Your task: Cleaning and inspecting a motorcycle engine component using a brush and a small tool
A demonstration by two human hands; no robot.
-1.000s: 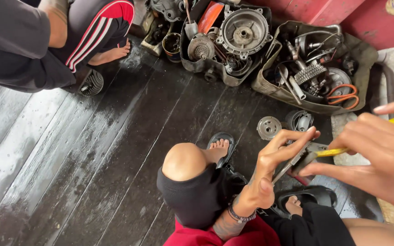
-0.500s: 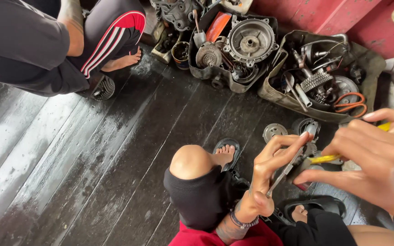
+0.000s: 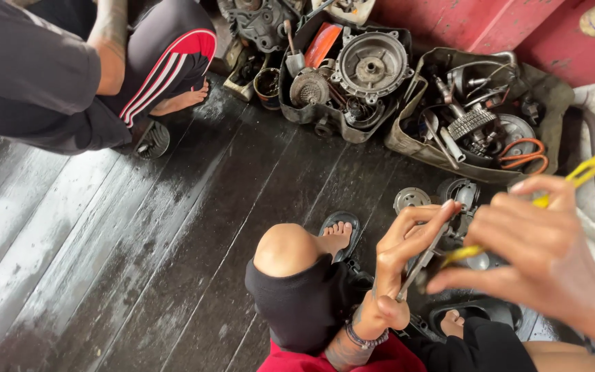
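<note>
- Lower right of the frame: the right hand (image 3: 538,241) is closed on a yellow-handled tool (image 3: 590,167). The handle sticks out toward the upper right, and the tip points down-left toward the other hand.
- Lower centre: the left hand (image 3: 404,258) has its fingers pinched around a thin grey metal piece (image 3: 421,260), held upright. What kind of part it is cannot be told.
- The two hands are close together. The tool tip meets or nearly meets the metal piece; actual contact cannot be confirmed.
- Judgement: the work on the held piece appears to be in progress, not finished, since both hands are engaged on it and it has not been set down.
- Just below the hands: a bent bare knee (image 3: 285,249) and a foot in a dark sandal (image 3: 339,231), resting on the wet, dark plank floor (image 3: 139,262).
- Just beyond the hands, on the floor: a small round metal disc (image 3: 411,200) and a dark metal housing (image 3: 461,195), lying loose and unassembled.
- Upper right: an open bag (image 3: 408,141) full of gears, springs and an orange-handled tool (image 3: 521,153).
- Upper centre: a tray holding a large round engine cover (image 3: 372,67) and other greasy parts, all loose.
- Upper left: another person's leg (image 3: 166,62) in black trousers with red and white stripes, bare foot on the floor, taking no part.
</note>
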